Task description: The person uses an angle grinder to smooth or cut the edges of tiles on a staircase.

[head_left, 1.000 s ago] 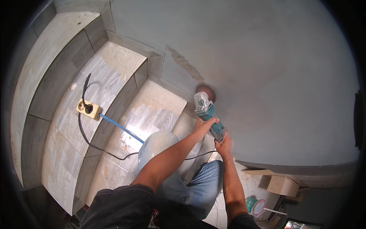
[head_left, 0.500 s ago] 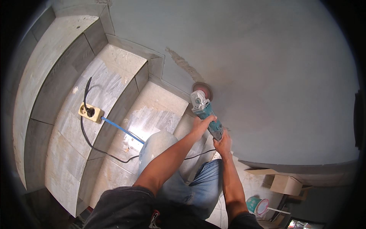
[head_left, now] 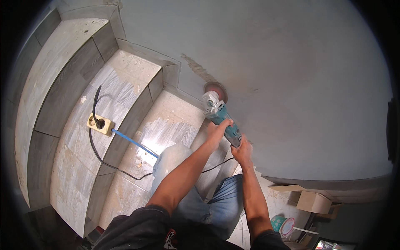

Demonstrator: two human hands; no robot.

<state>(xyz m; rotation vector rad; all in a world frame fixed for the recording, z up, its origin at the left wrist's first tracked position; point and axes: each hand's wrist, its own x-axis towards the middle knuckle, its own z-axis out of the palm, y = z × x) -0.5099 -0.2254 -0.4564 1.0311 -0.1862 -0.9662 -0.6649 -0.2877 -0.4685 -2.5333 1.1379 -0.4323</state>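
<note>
A teal and silver angle grinder [head_left: 223, 118] is held in both hands, its reddish disc [head_left: 216, 92] up against the grey wall [head_left: 291, 83]. My left hand [head_left: 218, 130] is wrapped round the body, behind the metal head. At the tail end, my right hand [head_left: 243, 151] grips the handle. A rough, scraped strip [head_left: 198, 68] runs up the wall to the left from the disc. Whether the disc is spinning I cannot tell.
Tiled stairs [head_left: 125, 96] climb on the left. On one step sits a cream socket block [head_left: 100, 124] with a black plug, black cord and blue cable [head_left: 135, 143]. A cardboard box [head_left: 314, 202] and a teal bucket [head_left: 283, 225] stand at lower right.
Both hands have shifted the angle grinder a little up and to the left along the wall. Its disc now covers the lower end of the scraped strip.
</note>
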